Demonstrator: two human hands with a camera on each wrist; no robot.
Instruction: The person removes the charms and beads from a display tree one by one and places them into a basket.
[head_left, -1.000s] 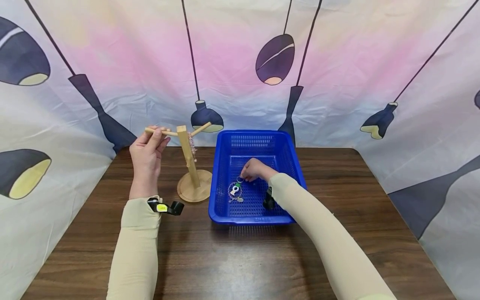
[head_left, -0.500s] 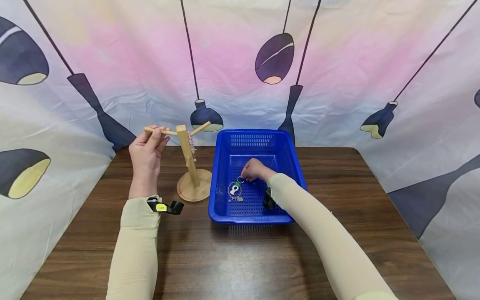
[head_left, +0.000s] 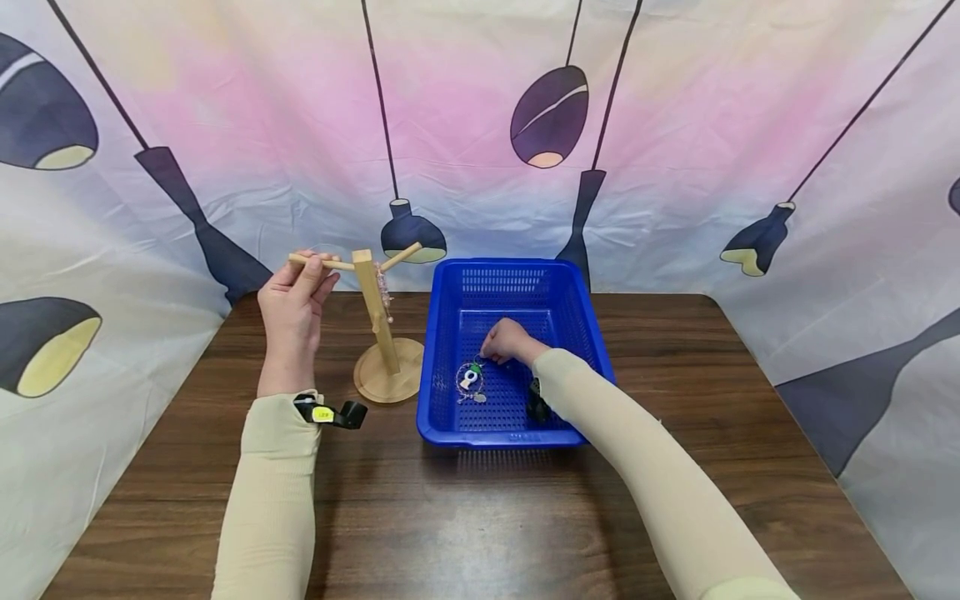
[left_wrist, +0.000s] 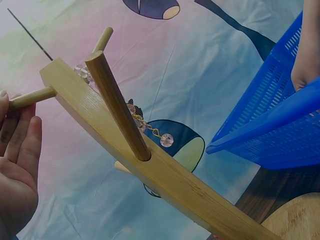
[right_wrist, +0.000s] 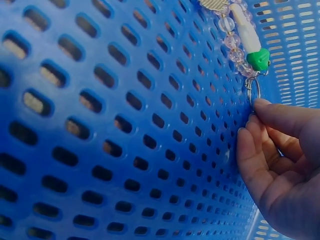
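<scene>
My left hand (head_left: 291,321) pinches the left peg of a wooden jewelry stand (head_left: 381,333), which stands upright on a round base. From another peg hangs a pink beaded bracelet (head_left: 385,293), its end bead (left_wrist: 166,140) dangling in the left wrist view. Inside the blue basket (head_left: 495,439), my right hand (head_left: 510,340) pinches the metal ring of a keychain (right_wrist: 258,59) between thumb and fingers. The keychain has a green and white charm. Against it lies a second beaded bracelet (right_wrist: 232,41), with a pale charm. Whether the two are tangled I cannot tell.
The perforated basket stands right beside the stand's round base (head_left: 401,383) on a dark wood table (head_left: 465,525). Behind the table hangs a cloth (head_left: 480,150) printed with lamps. Wrist cameras are strapped to both wrists, the left one (head_left: 333,414) plainly visible.
My right hand has shifted very slightly, and the key ring shows less clearly beyond the fingertips. My left hand and the stand stay put.
</scene>
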